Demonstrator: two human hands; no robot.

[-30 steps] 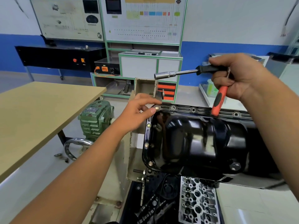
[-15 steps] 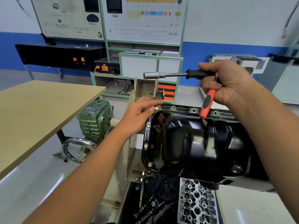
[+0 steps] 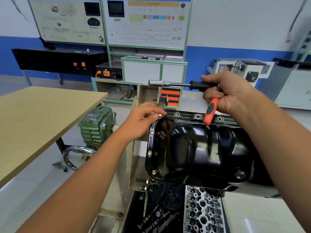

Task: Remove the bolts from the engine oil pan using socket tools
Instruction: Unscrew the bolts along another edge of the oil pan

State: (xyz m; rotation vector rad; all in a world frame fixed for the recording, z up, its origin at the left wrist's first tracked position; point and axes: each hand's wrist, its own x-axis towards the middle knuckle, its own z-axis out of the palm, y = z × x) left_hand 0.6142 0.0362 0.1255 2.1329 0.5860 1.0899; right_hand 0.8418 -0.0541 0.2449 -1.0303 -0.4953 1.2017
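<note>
Left hand (image 3: 143, 120) pinches a bolt (image 3: 160, 115) at the oil pan (image 3: 198, 148) corner, mid-frame; right hand (image 3: 225, 91), above, grips the socket driver (image 3: 170, 84) and an orange-handled tool (image 3: 210, 111).

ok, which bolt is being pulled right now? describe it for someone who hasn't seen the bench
Start at the black oil pan and follow its rim flange to the far left corner. The brass-coloured bolt there is the one: unlike those down the left edge, the left hand pinches it.
</note>
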